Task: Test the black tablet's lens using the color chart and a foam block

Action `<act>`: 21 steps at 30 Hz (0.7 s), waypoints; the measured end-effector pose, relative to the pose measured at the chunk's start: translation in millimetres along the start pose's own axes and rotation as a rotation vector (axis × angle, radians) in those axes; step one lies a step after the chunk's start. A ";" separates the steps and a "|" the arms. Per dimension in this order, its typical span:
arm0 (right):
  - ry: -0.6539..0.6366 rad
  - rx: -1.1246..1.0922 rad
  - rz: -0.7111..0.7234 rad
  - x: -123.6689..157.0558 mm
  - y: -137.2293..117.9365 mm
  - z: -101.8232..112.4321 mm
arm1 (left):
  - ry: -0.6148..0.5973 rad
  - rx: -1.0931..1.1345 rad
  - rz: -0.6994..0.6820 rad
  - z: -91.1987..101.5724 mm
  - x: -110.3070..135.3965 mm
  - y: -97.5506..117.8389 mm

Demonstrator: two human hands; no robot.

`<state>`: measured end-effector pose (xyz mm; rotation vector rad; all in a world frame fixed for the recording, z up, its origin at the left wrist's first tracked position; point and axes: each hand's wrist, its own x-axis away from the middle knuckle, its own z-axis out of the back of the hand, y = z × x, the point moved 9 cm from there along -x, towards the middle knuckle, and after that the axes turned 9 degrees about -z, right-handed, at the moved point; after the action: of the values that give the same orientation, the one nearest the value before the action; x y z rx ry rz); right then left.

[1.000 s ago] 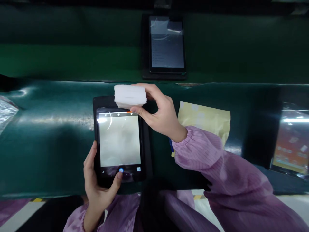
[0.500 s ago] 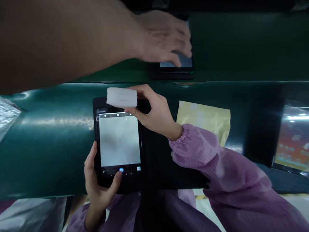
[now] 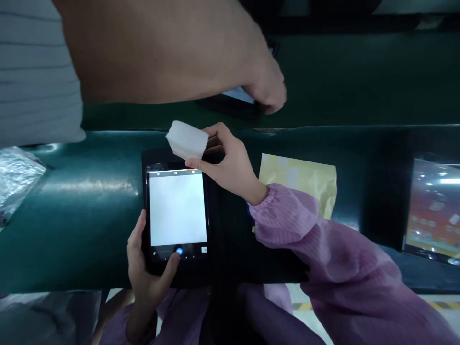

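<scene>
My left hand point(image 3: 145, 270) grips the lower left corner of a black tablet point(image 3: 176, 213), thumb resting by the blue button at the bottom of its bright white screen. My right hand point(image 3: 226, 160) pinches a white foam block point(image 3: 187, 139), tilted, just above the tablet's top edge. Both of my arms wear purple sleeves. Another person's bare arm point(image 3: 161, 52) reaches across from the upper left, its hand point(image 3: 268, 88) closed on a second tablet point(image 3: 237, 100) on the far green belt.
A yellow sheet point(image 3: 302, 179) lies on the dark green surface point(image 3: 79, 215) right of my right wrist. A lit tablet screen point(image 3: 433, 211) shows at the right edge. Crinkled clear plastic point(image 3: 16, 175) sits at the left edge.
The foam block has tilted and shifted slightly over the tablet's top. The other person's arm came in from the left and now lifts the far tablet; the screen has turned brighter white.
</scene>
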<state>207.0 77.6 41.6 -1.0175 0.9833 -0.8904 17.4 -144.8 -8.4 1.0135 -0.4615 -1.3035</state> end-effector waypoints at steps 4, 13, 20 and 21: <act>0.009 -0.099 -0.122 -2.3 9.4 6.2 | -0.003 -0.018 -0.021 1.0 -0.9 3.9; 0.014 -0.523 -0.618 -4.3 40.5 19.6 | 0.047 0.104 0.065 -2.8 2.5 -1.3; -0.032 -0.636 -0.754 -1.7 37.0 23.8 | 0.053 0.127 0.078 -6.9 7.8 -8.9; -0.026 -0.642 -0.736 -3.0 35.9 26.1 | 0.057 0.136 0.078 -7.2 7.9 -9.1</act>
<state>235.6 97.2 13.7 -2.0112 0.8916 -1.1726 19.9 -149.1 -21.6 1.1319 -0.5464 -1.1833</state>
